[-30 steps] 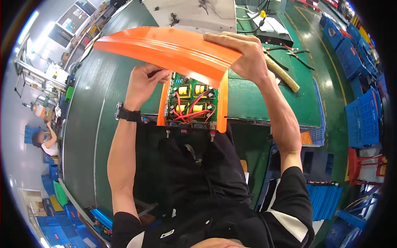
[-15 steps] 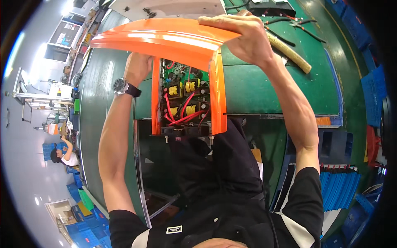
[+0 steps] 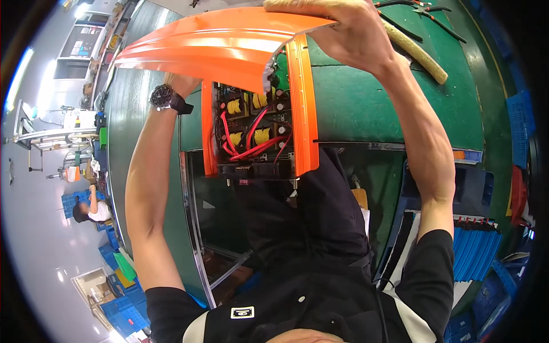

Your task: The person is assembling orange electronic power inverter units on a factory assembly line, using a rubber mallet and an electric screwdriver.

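So nearest you, there's one small white-bordered patch (image 3: 242,312) on your black shirt (image 3: 337,306), and its printing is too small to make out. Past your lap sits the open electronics housing (image 3: 307,114): two orange side walls, red wires (image 3: 251,152) looping around inside, and I count four yellow-wound transformers (image 3: 262,136) showing. Its near end pokes out past the front edge of the green bench (image 3: 366,108).

Your right hand (image 3: 357,37) has the right end of the curved orange cover (image 3: 211,48), fingers hooked over the far edge. The cover's tilted above the far part of the housing, and I can't tell whether they touch. Your left hand (image 3: 183,84) is mostly behind the cover's lower edge, so no idea if it's gripping; one watch (image 3: 162,97) on that wrist.

Roomwise, bare green runs from the housing's right wall to one tan rod (image 3: 416,52), with two pairs of pliers (image 3: 423,9) just beyond. Way off to your left, one person (image 3: 100,211) has an arm raised.
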### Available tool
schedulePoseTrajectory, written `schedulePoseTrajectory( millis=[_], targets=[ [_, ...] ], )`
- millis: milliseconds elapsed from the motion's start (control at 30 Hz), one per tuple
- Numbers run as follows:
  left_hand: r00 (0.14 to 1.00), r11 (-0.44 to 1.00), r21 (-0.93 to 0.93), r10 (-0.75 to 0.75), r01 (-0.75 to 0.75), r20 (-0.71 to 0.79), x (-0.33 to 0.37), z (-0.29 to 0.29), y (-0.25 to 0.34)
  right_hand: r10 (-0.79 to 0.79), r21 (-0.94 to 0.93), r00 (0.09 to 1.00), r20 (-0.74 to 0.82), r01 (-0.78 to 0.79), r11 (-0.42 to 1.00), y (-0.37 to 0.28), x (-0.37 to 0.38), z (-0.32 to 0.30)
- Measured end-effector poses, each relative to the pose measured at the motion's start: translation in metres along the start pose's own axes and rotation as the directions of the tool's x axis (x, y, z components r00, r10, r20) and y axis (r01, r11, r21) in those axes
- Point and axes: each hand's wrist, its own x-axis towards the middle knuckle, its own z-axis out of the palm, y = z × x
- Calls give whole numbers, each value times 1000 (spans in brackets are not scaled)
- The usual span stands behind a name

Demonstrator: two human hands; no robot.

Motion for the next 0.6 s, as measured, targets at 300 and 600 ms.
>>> schedulePoseTrajectory(
  millis=[300, 600],
  targets=[
    [997, 994, -85, -67, 70, 40, 4, -16, 19, -183, 7, 979, -92, 185, 983, 25, -7, 9],
    [981, 996, 4, -87, 88, 171, 26, -53, 67, -171, -62, 985, -33, 169, 984, 21, -9, 6]
  ],
)
